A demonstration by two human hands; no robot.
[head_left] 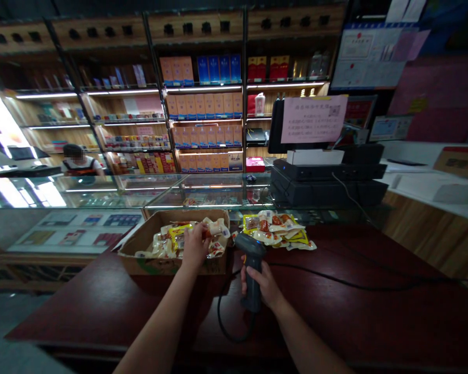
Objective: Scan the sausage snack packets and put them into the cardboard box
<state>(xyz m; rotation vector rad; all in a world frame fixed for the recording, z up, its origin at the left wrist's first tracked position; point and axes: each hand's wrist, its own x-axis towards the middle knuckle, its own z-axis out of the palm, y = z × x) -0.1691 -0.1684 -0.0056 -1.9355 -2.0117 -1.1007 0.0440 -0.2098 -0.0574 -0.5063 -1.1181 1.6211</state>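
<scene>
My right hand (263, 283) is wrapped around the handle of a dark grey barcode scanner (253, 280), its head tilted up over the table. A black cable loops from the scanner's base. Inside an open cardboard box (140, 266) to the left, my left hand (196, 246) grips a vacuum-sealed snack packet (217, 227) with reddish-brown food showing through clear plastic. Other yellow and white packets (167, 240) lie around my fingers in the box. Just beyond the scanner, a loose pile of similar snack packets (276, 228) rests on the table.
The dark red table (327, 317) has a black cable (335, 282) running across its right side. Behind stand a glass display counter (218, 183) and a black cash-register unit (327, 182). Boxed goods fill wall shelves (206, 106). Another person (80, 161) is at the far left.
</scene>
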